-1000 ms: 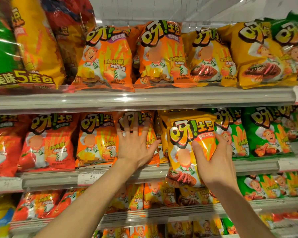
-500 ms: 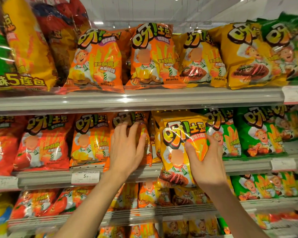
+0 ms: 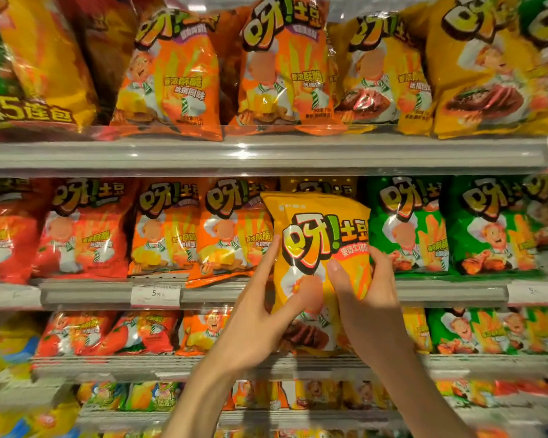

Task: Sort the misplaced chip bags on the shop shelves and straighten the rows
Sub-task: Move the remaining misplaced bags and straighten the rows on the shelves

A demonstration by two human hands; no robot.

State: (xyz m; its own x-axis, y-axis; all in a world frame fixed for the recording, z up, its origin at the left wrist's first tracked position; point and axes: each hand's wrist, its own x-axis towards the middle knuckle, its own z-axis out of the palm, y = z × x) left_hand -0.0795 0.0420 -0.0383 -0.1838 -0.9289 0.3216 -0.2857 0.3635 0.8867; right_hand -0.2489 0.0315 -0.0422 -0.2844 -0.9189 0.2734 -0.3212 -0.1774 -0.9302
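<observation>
Yellow chip bag (image 3: 321,248) is out in front of the middle shelf (image 3: 266,294), between the orange row (image 3: 200,235) and green row (image 3: 450,229). Right hand (image 3: 370,305) grips its right edge, left hand (image 3: 257,324) pinches the left, steadying a floppy pack for reslotting, I'd say.

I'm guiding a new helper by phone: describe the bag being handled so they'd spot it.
Find the middle shelf. Between its orange bags and green bags, the yellow bag tilts out front, gripped by both hands, the only yellow one in front there.
</observation>
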